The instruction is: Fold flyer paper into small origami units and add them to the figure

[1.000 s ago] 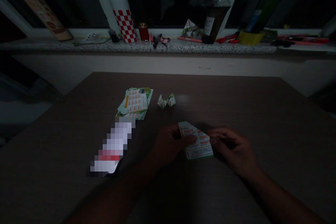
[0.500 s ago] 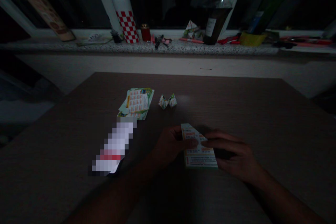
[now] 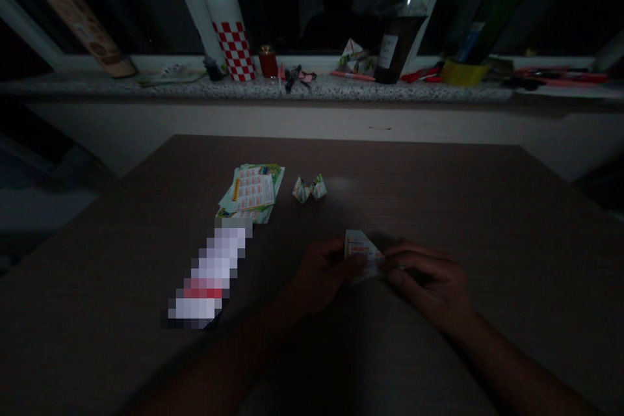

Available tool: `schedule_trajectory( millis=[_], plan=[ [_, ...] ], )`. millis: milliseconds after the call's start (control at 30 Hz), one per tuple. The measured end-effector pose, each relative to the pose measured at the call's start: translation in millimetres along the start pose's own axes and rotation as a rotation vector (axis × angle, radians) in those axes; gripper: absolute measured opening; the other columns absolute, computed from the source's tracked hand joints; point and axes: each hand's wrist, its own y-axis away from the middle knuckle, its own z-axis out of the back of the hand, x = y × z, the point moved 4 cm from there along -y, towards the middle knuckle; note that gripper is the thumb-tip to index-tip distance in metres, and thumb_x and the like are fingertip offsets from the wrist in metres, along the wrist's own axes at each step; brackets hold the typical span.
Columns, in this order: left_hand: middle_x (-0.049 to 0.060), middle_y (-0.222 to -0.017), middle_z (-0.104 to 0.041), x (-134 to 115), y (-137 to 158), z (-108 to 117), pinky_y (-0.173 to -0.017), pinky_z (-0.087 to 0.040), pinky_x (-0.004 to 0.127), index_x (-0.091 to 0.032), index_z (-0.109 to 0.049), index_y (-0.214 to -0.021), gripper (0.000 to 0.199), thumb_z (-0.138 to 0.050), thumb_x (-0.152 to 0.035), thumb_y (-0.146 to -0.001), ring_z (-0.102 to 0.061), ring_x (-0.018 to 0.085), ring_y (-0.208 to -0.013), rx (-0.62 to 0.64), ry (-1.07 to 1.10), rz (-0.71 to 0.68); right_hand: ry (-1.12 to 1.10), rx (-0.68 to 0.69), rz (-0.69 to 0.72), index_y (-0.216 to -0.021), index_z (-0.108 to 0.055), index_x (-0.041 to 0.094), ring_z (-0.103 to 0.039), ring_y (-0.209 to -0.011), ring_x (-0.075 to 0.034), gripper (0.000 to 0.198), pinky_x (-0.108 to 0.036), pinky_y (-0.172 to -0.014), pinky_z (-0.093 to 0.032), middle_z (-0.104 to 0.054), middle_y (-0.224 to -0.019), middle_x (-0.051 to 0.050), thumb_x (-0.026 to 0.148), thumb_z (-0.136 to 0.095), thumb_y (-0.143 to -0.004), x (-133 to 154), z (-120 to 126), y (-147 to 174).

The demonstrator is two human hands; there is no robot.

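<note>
A printed leaflet (image 3: 357, 246) is held up between both hands, to the right of the stack of printed leaflets (image 3: 253, 190) and on its near side. By the left hand (image 3: 316, 276), the leaflet is pinched with the thumb laid across the printed face. By the right hand (image 3: 433, 276), its right-hand corner seems to be nipped between thumb and fingertips; how firmly cannot be told in the dim light. A slanting upper edge is shown, which reads as a diagonal fold.

For a clean fold, the layers are best kept from sliding under the left thumb while the edges are matched by the right fingertips. The crease should be pressed only once the corners are aligned, and run in one direction, since a skewed line is hard to correct. The tabletop (image 3: 463, 208) to the right of the stack could be used as firm backing. Too hard a pinch may add stray wrinkles.
</note>
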Motion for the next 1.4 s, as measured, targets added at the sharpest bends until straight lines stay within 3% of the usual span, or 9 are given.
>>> schedule_trajectory(
  millis=[200,400,567,633,733,867,1400],
  plan=[
    [0.003,-0.085,-0.068,-3.7,0.7,-1.6,-0.074,-0.046,0.028,-0.017,-0.07,-0.092,0.024,-0.063,-0.036,-0.08,-0.061,0.018,-0.079,0.022,-0.052,-0.06,0.023,-0.036,-0.009,-0.061,-0.062,0.018,-0.061,-0.055,-0.014,0.021,-0.026,-0.051,-0.049,-0.065,-0.063,-0.003,0.015,-0.059,-0.082,4.0,-2.3,-3.6],
    [0.002,-0.094,-0.07,-4.9,0.7,-2.1,-0.082,-0.047,0.033,-0.021,-0.07,-0.098,0.024,-0.055,-0.021,-0.08,-0.063,0.019,-0.085,0.052,-0.028,-0.136,0.191,-0.133,-0.031,-0.048,-0.05,0.019,-0.043,-0.037,-0.009,0.037,-0.022,-0.038,-0.037,-0.045,-0.043,0.004,0.019,-0.059,-0.083,3.9,-0.2,-1.0],
    [0.005,-0.096,-0.07,5.8,0.9,4.2,-0.08,-0.048,0.034,-0.019,-0.069,-0.097,0.025,-0.052,-0.024,-0.079,-0.061,0.022,-0.094,-0.032,-0.017,-0.061,0.267,-0.164,-0.023,-0.047,-0.049,0.018,-0.041,-0.035,-0.007,0.037,-0.02,-0.036,-0.032,-0.042,-0.041,0.005,0.019,-0.062,-0.082,5.7,0.6,0.6],
    [0.005,-0.092,-0.069,5.7,2.1,4.4,-0.079,-0.047,0.033,-0.017,-0.069,-0.094,0.025,-0.053,-0.033,-0.082,-0.062,0.021,-0.09,-0.047,-0.001,-0.062,0.296,-0.168,-0.023,-0.046,-0.048,0.018,-0.041,-0.034,-0.007,0.039,-0.02,-0.036,-0.032,-0.041,-0.04,0.006,0.02,-0.062,-0.082,6.3,0.5,0.7],
    [0.003,-0.085,-0.069,1.9,3.8,-1.5,-0.075,-0.046,0.028,-0.017,-0.068,-0.089,0.025,-0.057,-0.039,-0.083,-0.062,0.017,-0.079,0.031,0.037,-0.067,0.313,-0.175,-0.024,-0.046,-0.049,0.018,-0.04,-0.034,-0.007,0.038,-0.02,-0.035,-0.031,-0.042,-0.04,0.006,0.02,-0.062,-0.082,6.1,0.4,1.3],
    [0.001,-0.083,-0.069,0.5,4.3,-5.4,-0.07,-0.044,0.024,-0.017,-0.069,-0.089,0.021,-0.067,-0.035,-0.078,-0.06,0.014,-0.075,0.028,0.02,-0.021,0.32,-0.173,-0.027,-0.046,-0.048,0.018,-0.039,-0.033,-0.006,0.038,-0.02,-0.035,-0.03,-0.041,-0.04,0.006,0.021,-0.064,-0.08,3.8,0.2,2.6],
    [0.0,-0.079,-0.069,8.6,1.8,-2.2,-0.067,-0.043,0.022,-0.017,-0.072,-0.086,0.019,-0.064,-0.033,-0.081,-0.059,0.013,-0.072,-0.005,-0.036,0.0,0.254,-0.141,-0.221,-0.042,-0.052,0.017,-0.044,-0.029,-0.005,0.042,-0.016,-0.033,-0.032,-0.051,-0.034,0.005,0.025,-0.065,-0.081,-3.6,-0.2,7.9]
  ],
)
